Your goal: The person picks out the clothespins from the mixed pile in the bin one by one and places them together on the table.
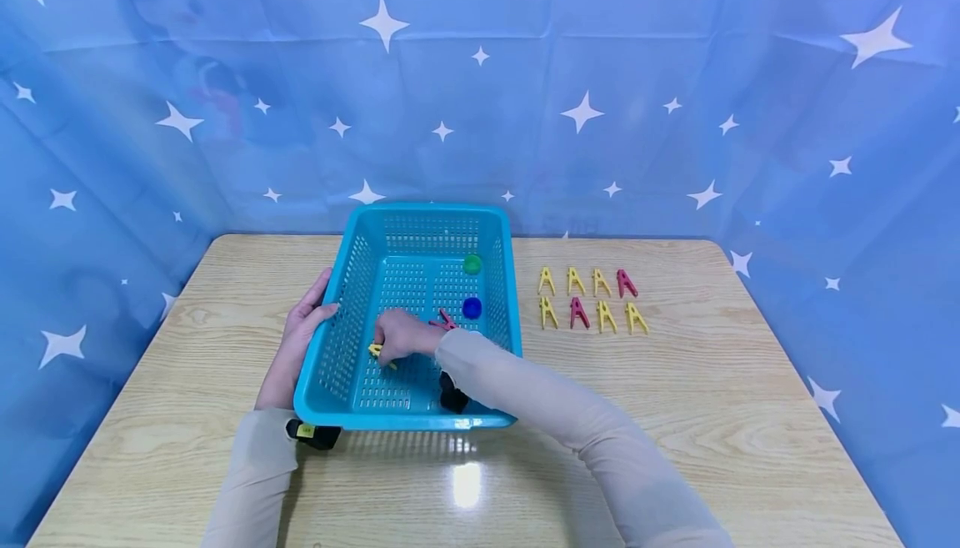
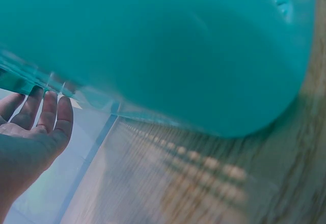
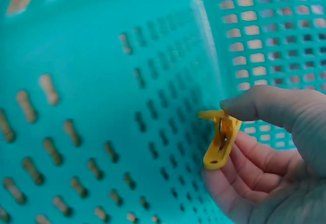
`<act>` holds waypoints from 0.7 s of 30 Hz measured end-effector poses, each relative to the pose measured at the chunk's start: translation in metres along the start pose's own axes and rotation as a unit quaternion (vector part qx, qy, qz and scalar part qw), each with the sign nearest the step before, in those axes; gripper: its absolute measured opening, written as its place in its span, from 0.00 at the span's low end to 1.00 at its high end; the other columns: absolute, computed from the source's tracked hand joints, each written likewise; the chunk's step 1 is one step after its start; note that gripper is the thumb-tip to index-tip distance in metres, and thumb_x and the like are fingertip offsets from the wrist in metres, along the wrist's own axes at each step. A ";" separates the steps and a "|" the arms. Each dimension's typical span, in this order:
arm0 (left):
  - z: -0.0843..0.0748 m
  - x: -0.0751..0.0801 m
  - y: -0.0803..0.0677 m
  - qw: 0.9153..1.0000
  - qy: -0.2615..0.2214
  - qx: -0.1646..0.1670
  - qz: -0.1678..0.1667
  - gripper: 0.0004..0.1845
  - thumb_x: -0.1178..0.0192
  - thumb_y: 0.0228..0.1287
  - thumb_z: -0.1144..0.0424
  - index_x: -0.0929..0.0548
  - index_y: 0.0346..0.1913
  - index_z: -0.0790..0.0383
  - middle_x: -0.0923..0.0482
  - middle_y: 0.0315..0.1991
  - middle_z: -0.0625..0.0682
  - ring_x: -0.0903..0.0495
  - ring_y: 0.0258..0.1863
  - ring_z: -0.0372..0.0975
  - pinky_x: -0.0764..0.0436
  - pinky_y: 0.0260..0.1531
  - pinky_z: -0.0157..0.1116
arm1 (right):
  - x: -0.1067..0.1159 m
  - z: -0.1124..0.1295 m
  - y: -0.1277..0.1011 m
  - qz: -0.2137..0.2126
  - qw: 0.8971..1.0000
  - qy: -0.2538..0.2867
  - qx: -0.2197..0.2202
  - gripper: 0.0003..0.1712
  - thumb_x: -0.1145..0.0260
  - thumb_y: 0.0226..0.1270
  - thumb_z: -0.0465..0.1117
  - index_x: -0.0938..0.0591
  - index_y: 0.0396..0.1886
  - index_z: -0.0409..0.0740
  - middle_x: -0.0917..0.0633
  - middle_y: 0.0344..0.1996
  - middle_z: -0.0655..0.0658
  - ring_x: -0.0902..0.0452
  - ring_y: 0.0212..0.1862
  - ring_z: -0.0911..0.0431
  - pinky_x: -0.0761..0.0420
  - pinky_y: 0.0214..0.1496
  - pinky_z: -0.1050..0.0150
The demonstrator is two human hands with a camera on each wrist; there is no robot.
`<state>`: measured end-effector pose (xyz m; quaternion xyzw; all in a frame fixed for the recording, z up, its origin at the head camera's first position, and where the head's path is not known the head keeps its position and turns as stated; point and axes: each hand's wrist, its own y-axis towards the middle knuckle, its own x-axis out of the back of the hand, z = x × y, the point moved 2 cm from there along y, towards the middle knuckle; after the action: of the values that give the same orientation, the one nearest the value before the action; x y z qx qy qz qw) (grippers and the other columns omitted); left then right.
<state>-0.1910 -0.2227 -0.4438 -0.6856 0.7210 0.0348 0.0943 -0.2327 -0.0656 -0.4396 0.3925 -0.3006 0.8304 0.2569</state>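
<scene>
A blue-green plastic basket (image 1: 405, 422) with a slotted floor and perforated walls stands in front of me in the head view. My left hand (image 1: 303, 323) grips its left side, thumb at the rim and fingers along the outside. Inside the basket, my right hand (image 1: 405, 336) pinches a yellow clothespin (image 3: 223, 138) between thumb and fingers, low near the left wall. Just past that wrist lies a pink clothespin (image 1: 444, 319), partly covered by the hand. A blue round cap-like piece (image 1: 472, 308) and a green one (image 1: 472, 263) are along the basket's right side.
Right of the basket, two rows of clothespins lie on the wooden table (image 1: 712, 414): several yellow ones (image 1: 575, 281) and two pink ones (image 1: 627, 284). A blue curtain (image 1: 480, 114) with white stars hangs behind the table and at its sides.
</scene>
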 end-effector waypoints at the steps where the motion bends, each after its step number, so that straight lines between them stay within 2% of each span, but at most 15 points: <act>1: 0.000 0.000 0.000 1.000 -0.001 -0.001 0.000 0.32 0.53 0.72 0.63 0.51 0.74 0.48 0.57 0.75 0.47 0.53 0.72 0.49 0.44 0.65 0.52 | 0.002 0.000 0.000 -0.006 1.000 0.006 -0.005 0.12 0.28 0.50 0.34 0.24 0.17 0.44 0.30 0.16 0.55 0.38 0.21 0.64 0.37 0.22 0.76; 4: 0.000 0.000 0.000 1.000 -0.003 -0.002 0.001 0.32 0.54 0.72 0.64 0.51 0.75 0.49 0.57 0.75 0.47 0.53 0.72 0.48 0.43 0.65 0.51 | 0.009 0.000 0.000 -0.023 0.999 0.021 -0.016 0.04 0.28 0.50 0.34 0.16 0.26 0.40 0.22 0.22 0.53 0.32 0.25 0.63 0.31 0.26 0.76; 5: 0.001 0.000 0.000 1.000 -0.002 -0.004 0.002 0.32 0.54 0.73 0.64 0.52 0.75 0.49 0.57 0.75 0.48 0.53 0.72 0.49 0.43 0.65 0.51 | 0.011 0.000 -0.001 -0.031 0.999 0.029 -0.021 0.09 0.28 0.51 0.35 0.16 0.33 0.39 0.19 0.27 0.51 0.29 0.29 0.63 0.28 0.28 0.75; 6: 0.001 0.000 0.001 1.000 0.000 -0.005 0.002 0.32 0.54 0.73 0.64 0.52 0.75 0.49 0.58 0.75 0.48 0.53 0.72 0.49 0.43 0.65 0.51 | 0.013 -0.001 -0.001 -0.035 0.998 0.043 -0.023 0.10 0.28 0.51 0.35 0.16 0.35 0.38 0.18 0.29 0.50 0.29 0.30 0.62 0.27 0.29 0.74; 11: 0.002 0.001 0.001 1.000 0.009 -0.005 0.000 0.31 0.54 0.73 0.63 0.51 0.75 0.50 0.58 0.75 0.47 0.52 0.72 0.49 0.41 0.64 0.52 | 0.026 -0.001 -0.006 -0.061 0.994 0.082 -0.025 0.11 0.28 0.53 0.34 0.17 0.37 0.37 0.18 0.31 0.47 0.27 0.30 0.61 0.26 0.30 0.73; 21: 0.001 0.001 0.001 1.000 0.016 -0.006 -0.012 0.32 0.54 0.72 0.63 0.51 0.74 0.50 0.58 0.75 0.48 0.54 0.72 0.50 0.44 0.65 0.53 | 0.055 0.002 -0.027 -0.115 0.985 0.125 0.006 0.10 0.30 0.53 0.32 0.16 0.37 0.36 0.17 0.31 0.45 0.25 0.32 0.58 0.24 0.32 0.72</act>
<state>-0.1923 -0.2236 -0.4446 -0.6951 0.7140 0.0271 0.0796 -0.2444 -0.0381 -0.3865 0.3195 -0.2138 0.8396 0.3838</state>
